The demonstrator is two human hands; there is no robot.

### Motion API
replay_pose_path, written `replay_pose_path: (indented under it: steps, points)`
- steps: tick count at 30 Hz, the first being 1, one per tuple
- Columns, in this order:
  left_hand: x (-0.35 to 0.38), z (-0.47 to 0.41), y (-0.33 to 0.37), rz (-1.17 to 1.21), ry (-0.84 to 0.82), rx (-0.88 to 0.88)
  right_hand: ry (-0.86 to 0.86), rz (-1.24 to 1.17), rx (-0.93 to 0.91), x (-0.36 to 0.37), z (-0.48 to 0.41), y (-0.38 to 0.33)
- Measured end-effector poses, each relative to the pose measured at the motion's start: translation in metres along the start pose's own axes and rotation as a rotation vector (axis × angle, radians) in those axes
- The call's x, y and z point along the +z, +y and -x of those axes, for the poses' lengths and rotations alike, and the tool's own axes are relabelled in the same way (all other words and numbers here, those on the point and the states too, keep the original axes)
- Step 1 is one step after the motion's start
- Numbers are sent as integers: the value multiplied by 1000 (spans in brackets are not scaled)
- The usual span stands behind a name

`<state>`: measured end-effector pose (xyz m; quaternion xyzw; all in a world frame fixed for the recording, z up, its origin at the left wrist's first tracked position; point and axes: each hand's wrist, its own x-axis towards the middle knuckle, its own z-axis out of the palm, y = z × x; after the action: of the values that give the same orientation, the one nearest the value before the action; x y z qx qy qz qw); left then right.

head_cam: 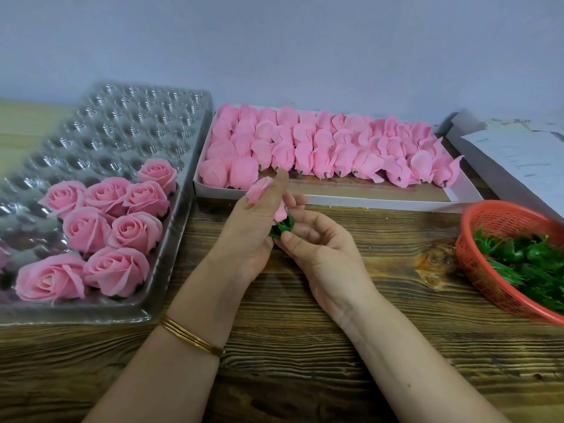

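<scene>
My left hand (pixel 254 230) holds a pink rose head (pixel 258 189) over the wooden table, its fingers curled round the flower. My right hand (pixel 317 242) pinches a small green calyx (pixel 282 226) against the underside of that rose. The two hands meet at the flower's base. A gold bangle (pixel 192 335) circles my left wrist.
A clear plastic cell tray (pixel 122 123) at left holds several finished pink roses (pixel 100 227). A white box (pixel 335 199) behind the hands is packed with bare pink rose heads (pixel 320 145). A red basket (pixel 494 218) of green calyxes (pixel 531 264) stands at right, papers (pixel 525 157) beyond it.
</scene>
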<state>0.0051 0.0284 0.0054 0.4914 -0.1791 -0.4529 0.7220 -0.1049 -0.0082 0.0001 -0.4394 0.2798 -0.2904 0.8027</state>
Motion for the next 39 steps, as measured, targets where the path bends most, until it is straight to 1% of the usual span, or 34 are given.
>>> replay_pose_path:
  steps: [6,9,14,20,23,29,39]
  points:
    - [4,2,2,41,20,-14,17,-48,-1,-1,-1,1]
    - [5,2,1,17,27,-23,18,-59,-3,-1,-2,1]
    - [3,2,3,12,-1,-29,11,-50,-17,1,0,0]
    - [0,2,2,27,-12,-11,-11,-138,62,0,-1,-3]
    - [1,2,1,-8,0,4,0,-116,58,0,-1,-3]
    - [0,3,3,-28,-30,3,-14,-189,63,0,-3,-2]
    - [-1,3,2,-79,-16,13,57,-99,36,-1,-2,-3]
